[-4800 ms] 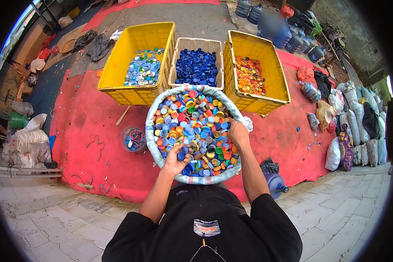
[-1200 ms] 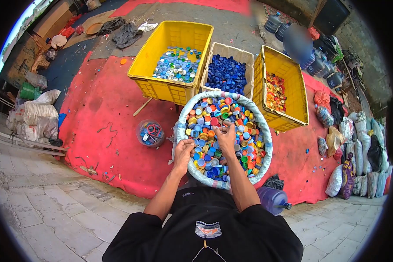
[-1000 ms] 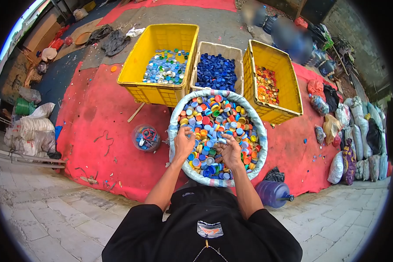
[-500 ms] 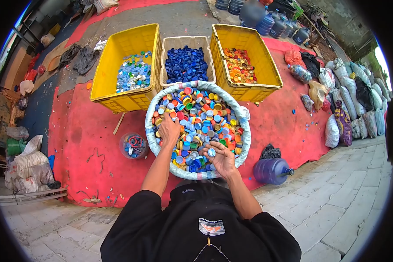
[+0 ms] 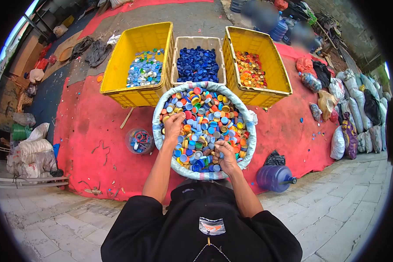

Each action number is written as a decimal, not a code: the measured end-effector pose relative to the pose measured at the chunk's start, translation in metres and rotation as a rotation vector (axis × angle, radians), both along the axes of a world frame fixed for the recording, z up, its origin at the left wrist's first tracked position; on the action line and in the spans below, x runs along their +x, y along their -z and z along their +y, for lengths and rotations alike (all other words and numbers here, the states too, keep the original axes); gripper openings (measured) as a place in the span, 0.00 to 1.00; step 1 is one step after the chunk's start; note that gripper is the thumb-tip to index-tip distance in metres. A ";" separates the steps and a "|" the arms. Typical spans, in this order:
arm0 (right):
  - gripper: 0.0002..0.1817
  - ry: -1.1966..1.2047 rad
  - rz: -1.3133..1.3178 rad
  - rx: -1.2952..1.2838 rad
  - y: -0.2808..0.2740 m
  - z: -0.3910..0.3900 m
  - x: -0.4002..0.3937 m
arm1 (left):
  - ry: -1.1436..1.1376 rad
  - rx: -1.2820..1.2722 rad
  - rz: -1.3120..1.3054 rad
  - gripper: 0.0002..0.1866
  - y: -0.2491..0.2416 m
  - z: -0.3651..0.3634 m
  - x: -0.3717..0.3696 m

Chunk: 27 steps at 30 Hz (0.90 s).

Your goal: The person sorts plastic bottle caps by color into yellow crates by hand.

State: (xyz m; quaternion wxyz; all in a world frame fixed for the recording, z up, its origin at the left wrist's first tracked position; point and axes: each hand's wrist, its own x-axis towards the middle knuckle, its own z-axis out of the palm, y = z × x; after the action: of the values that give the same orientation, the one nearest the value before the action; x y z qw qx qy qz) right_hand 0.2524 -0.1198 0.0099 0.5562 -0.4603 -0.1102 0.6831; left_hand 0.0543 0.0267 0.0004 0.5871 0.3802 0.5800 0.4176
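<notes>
Where the heap of ridged, disc-shaped plastic caps point(image 5: 201, 118) fills a round basin point(image 5: 252, 131), its rim wrapped in pale, wrinkled woven sheeting, both hands are at work. The left hand point(image 5: 174, 125) is over the caps near the basin's left side, fingers bent downward; whether it grips one cannot be told. The right hand point(image 5: 225, 156) is over the near right part of the heap, fingers curled in toward the thumb, but what lies between them is too small to make out.

Just beyond the basin stand a deep yellow crate point(image 5: 137, 96) of rigid plastic with pale blue, white and green caps, a shallower off-white crate point(image 5: 199, 42) of glossy dark-blue ones, and a second yellow crate point(image 5: 253, 97) of orange, red and yellow ones. Under them spreads a stained red ground sheet point(image 5: 96, 144), carrying a clear round tub point(image 5: 136, 150) and a translucent, bluish-purple jug point(image 5: 273, 178) lying sideways.
</notes>
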 end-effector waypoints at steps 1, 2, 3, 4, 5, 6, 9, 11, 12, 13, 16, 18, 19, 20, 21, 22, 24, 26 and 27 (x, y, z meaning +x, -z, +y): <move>0.11 -0.043 -0.046 -0.013 0.004 0.005 0.001 | 0.001 -0.139 -0.323 0.18 -0.007 -0.006 -0.009; 0.12 -0.094 -0.155 -0.024 0.007 0.011 0.002 | -0.010 -0.183 -0.552 0.15 -0.015 -0.014 -0.016; 0.12 -0.143 -0.385 0.033 0.012 0.017 0.000 | -0.041 -0.184 -0.676 0.13 -0.020 -0.023 -0.022; 0.13 -0.189 -0.614 0.093 0.018 0.024 -0.003 | -0.062 -0.203 -0.792 0.13 -0.016 -0.031 -0.029; 0.13 -0.233 -0.843 0.156 0.022 0.029 -0.005 | -0.082 -0.222 -0.909 0.12 -0.011 -0.040 -0.036; 0.17 -0.317 -1.002 0.141 0.013 0.036 -0.006 | -0.105 -0.230 -0.916 0.12 -0.018 -0.049 -0.038; 0.20 -0.336 -1.334 0.493 0.015 0.054 -0.015 | -0.174 -0.287 -0.922 0.11 -0.006 -0.073 -0.051; 0.22 -0.493 -1.406 0.464 0.006 0.063 -0.020 | -0.193 -0.281 -0.882 0.09 -0.002 -0.089 -0.055; 0.22 -0.542 -1.479 0.490 0.004 0.067 -0.025 | -0.206 -0.297 -0.890 0.09 0.001 -0.094 -0.057; 0.22 -0.591 -1.552 0.515 0.002 0.070 -0.029 | -0.219 -0.313 -0.898 0.09 0.003 -0.100 -0.057; 0.18 -0.730 -1.627 0.573 -0.001 0.077 -0.040 | -0.252 -0.306 -0.827 0.08 0.001 -0.115 -0.056; 0.15 -0.790 -1.715 0.600 0.001 0.079 -0.048 | -0.247 -0.284 -0.770 0.08 -0.002 -0.121 -0.055; 0.16 -0.813 -1.727 0.590 0.006 0.079 -0.051 | -0.242 -0.274 -0.737 0.07 -0.005 -0.123 -0.055; 0.16 -0.833 -1.739 0.578 0.011 0.080 -0.052 | -0.234 -0.264 -0.704 0.07 -0.007 -0.125 -0.053; 0.16 -0.850 -1.753 0.565 0.012 0.081 -0.053 | -0.230 -0.261 -0.657 0.07 -0.009 -0.125 -0.051; 0.16 -0.844 -1.742 0.561 0.013 0.081 -0.053 | -0.226 -0.257 -0.609 0.07 -0.011 -0.125 -0.048; 0.17 -0.830 -1.722 0.548 0.014 0.079 -0.052 | -0.205 -0.243 -0.502 0.09 -0.010 -0.126 -0.044; 0.18 -0.740 -1.657 0.579 0.017 0.075 -0.047 | -0.162 -0.224 -0.387 0.11 -0.006 -0.125 -0.038; 0.19 -0.691 -1.626 0.593 0.017 0.073 -0.044 | -0.147 -0.222 -0.342 0.11 -0.007 -0.123 -0.036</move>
State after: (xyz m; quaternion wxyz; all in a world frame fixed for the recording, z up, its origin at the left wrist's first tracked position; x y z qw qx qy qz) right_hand 0.2088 -0.0467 -0.0074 0.1687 -0.5780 -0.7667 0.2226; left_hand 0.0187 -0.0966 0.0070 0.6833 0.1935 0.5404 0.4513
